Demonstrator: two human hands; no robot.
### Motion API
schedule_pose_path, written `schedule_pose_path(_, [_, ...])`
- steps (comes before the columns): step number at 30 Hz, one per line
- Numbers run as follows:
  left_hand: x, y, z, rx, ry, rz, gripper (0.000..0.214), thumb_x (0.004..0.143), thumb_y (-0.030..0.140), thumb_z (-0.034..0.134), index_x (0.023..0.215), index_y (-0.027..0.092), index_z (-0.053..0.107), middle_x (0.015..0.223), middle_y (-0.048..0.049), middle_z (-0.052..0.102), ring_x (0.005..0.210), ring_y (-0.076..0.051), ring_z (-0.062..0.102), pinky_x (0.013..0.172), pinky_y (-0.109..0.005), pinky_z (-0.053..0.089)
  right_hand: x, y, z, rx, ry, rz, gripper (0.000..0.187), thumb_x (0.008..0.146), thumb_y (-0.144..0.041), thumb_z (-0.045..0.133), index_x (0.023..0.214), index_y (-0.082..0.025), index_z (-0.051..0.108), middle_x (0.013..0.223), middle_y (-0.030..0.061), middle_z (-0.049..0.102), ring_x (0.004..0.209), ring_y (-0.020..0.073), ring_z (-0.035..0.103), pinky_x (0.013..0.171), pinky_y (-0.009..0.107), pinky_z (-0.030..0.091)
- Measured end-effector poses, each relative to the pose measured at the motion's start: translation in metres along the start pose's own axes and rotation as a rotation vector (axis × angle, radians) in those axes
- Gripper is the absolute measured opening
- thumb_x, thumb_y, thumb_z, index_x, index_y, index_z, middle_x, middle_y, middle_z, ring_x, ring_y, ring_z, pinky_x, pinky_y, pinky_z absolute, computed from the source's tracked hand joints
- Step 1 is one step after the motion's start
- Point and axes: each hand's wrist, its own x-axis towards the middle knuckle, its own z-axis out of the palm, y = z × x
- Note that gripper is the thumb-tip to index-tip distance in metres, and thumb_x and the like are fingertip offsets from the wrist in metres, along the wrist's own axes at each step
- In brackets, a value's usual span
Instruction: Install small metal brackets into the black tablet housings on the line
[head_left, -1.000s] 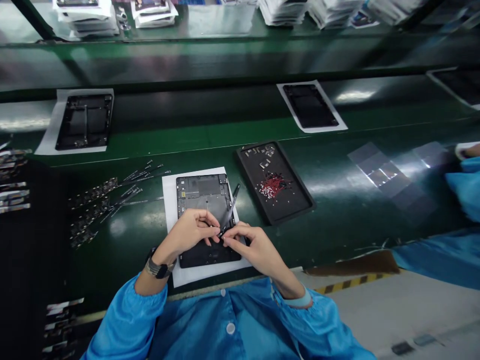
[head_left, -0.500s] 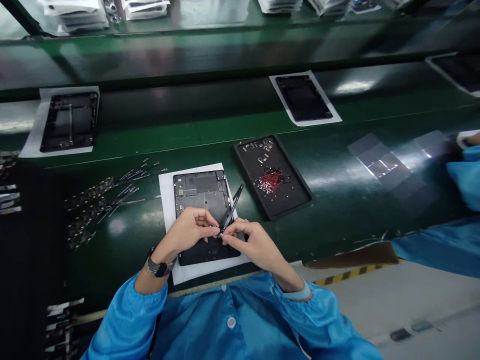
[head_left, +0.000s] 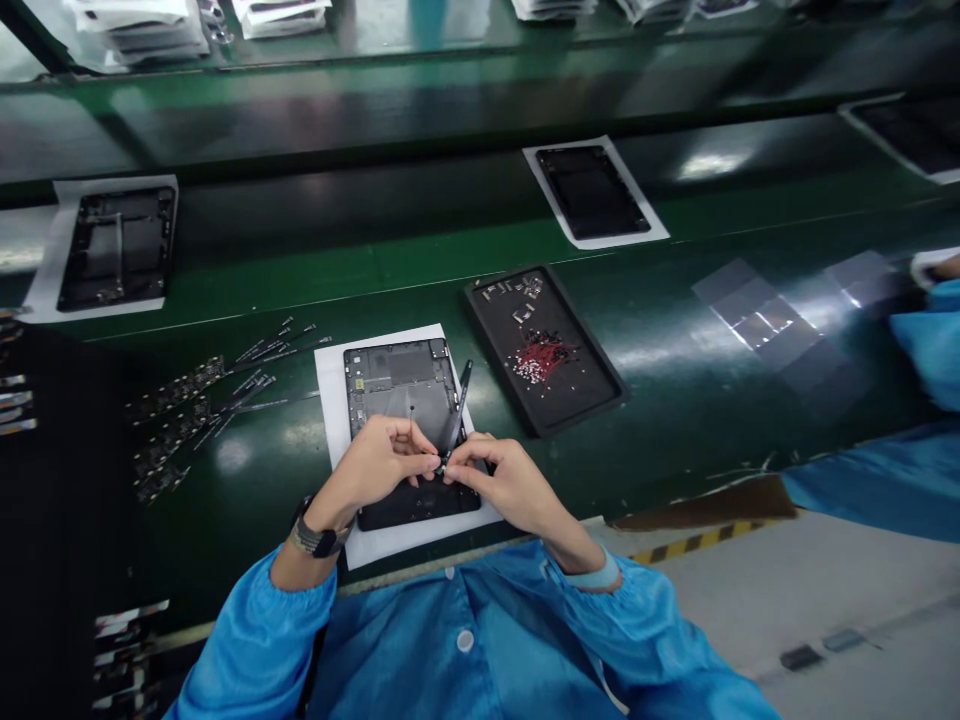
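Note:
My left hand (head_left: 386, 462) and my right hand (head_left: 508, 482) meet over an open black tablet housing (head_left: 401, 370), thumbs and fingertips pinched. Between them is a small part with a bit of green showing, mostly hidden by the fingers. From it a flat black flex cable (head_left: 460, 400) sticks up and slightly right; both hands grip at its lower end. Under the housing lies a white sheet (head_left: 330, 390). Left of it, several small circuit boards with flex cables (head_left: 191, 385) lie in a pile on the green bench.
A black tray (head_left: 577, 400) holds red-wired parts (head_left: 541, 357) and small metal pieces. Behind, further tablet housings (head_left: 592, 190) lie on white sheets along a green strip. Clear film pieces (head_left: 757, 320) lie to the right, near another person's blue sleeve (head_left: 926, 345).
The flex cable has swung from a rightward lean to more upright. Both hands stay nearly in place. The housings at the back sit slightly further left in view.

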Motion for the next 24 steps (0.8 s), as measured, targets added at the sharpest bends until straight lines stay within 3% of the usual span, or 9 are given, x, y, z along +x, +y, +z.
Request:
schedule_pose_path(11, [0.000,0.005,0.002,-0.040,-0.014,-0.058,0.011,0.064,0.015,0.076,0.066,0.011,0.066,0.053,-0.0038,0.068,0.049,-0.013,0.062,0.054,-0.025,0.052,-0.001,0.011,0.002,0.038,0.033,-0.050,0.012,0.081,-0.016,0.070,0.070,-0.020,0.074,0.070,0.0004,0.069,0.071,0.0163,0.059,0.071,0.029,0.043])
schedule_pose_path(24, [0.002,-0.003,0.005,-0.021,-0.008,-0.061,0.017,0.062,0.021,0.080,0.066,0.013,0.065,0.054,-0.0040,0.068,0.052,-0.014,0.063,0.057,-0.026,0.051,-0.001,0.014,0.001,0.044,0.011,-0.050,0.011,0.081,-0.016,0.070,0.071,-0.019,0.074,0.070,0.0011,0.069,0.072,0.0164,0.060,0.073,0.029,0.043])
